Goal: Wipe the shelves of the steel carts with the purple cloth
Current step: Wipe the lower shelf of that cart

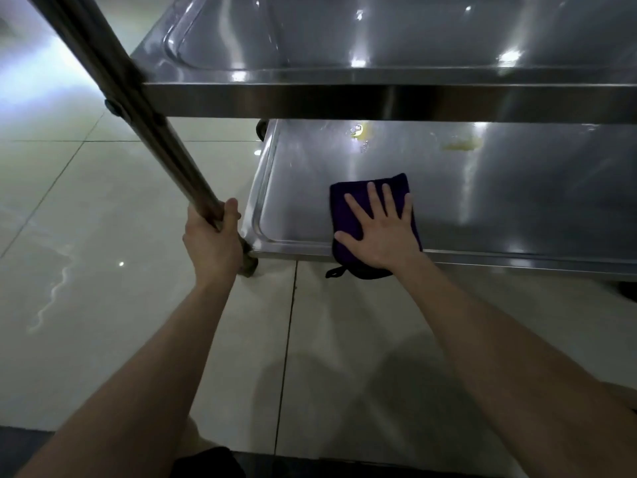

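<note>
Reaching forward over the pale tiled floor, two bare forearms stretch toward the lower shelf of a steel cart. A dark tile joint in the floor runs up to that shelf's near rim.

Just off the lower shelf's near left corner, the left hand grips a slanted steel post. Its fingers curl round the tube and its thumb lies along the near side.

At the lower shelf's near edge, left of its middle, the right hand lies flat, fingers straight and spread, pressing down on the purple cloth. The cloth is folded into a rough rectangle. Most of it rests on the lower shelf's surface, while its near end hangs over the front rim. A small dark loop dangles from that hanging end, below the shelf's rim.

Farther in on the lower shelf, beyond the cloth, a pale yellowish smear marks the metal. To its left sits a small yellow blob with a few wet droplets beside it. Bright light reflections streak the surface there.

Past the lower shelf's far left corner, part of a dark wheel peeks out.

Directly above the lower shelf, the upper shelf crosses the whole view. Its front band hides the lower shelf's far side, and its recessed top shows several bright glints.
</note>
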### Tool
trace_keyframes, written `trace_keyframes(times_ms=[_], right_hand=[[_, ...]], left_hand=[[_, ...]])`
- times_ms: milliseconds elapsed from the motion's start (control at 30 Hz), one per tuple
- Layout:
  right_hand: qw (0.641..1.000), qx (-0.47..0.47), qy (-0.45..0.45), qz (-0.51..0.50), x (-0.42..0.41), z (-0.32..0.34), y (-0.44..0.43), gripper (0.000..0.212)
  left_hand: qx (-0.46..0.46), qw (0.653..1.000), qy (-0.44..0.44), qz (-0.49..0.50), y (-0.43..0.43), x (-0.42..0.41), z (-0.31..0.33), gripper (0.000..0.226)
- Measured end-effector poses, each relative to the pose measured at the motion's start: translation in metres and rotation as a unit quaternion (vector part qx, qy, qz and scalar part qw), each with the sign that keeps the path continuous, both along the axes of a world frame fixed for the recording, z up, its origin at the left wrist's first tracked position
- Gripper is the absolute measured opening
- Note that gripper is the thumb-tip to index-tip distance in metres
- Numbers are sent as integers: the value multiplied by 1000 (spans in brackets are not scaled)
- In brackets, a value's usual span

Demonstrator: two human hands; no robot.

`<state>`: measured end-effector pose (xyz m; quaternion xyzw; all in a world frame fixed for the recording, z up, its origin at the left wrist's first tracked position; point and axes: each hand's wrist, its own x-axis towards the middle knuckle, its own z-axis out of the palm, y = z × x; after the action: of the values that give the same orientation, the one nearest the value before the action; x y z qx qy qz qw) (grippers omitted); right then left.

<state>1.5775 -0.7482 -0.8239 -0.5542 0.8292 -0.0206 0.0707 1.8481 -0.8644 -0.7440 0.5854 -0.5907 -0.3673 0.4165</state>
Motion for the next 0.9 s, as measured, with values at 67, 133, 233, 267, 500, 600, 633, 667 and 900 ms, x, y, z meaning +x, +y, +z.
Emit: trace_keyframes(times_ms=[67,133,233,267,500,600,633,667,900], right_hand=[[999,-4,-6,35,22,2,-29,94],[998,-7,-12,67,33,4,-58,93],[996,-11,-18,85,31,8,-107,91],[997,-9,-18,80,28,11,-126,90],[999,7,-21,48,40,18,-224,96],[998,19,-15,61,46,20,-213,98],[997,18,-11,71,51,20,-204,98],[996,18,-8,84,59,20,-193,97],[977,-37,-34,207,100,2,-66,98]], left_hand=[[-12,1000,17,3,-2,-2,-5,20],[-30,999,32,6,-3,-5,-10,17],[-46,997,56,-4,-4,-5,-17,13],[-53,996,66,-8,-4,-6,-17,11],[-97,992,76,-26,-5,-9,-22,14],[-92,993,71,-26,-5,-7,-26,10],[-90,993,72,-28,-6,-7,-27,11],[-87,993,75,-29,-7,-7,-27,10],[-45,995,71,-45,-5,-5,-22,15]])
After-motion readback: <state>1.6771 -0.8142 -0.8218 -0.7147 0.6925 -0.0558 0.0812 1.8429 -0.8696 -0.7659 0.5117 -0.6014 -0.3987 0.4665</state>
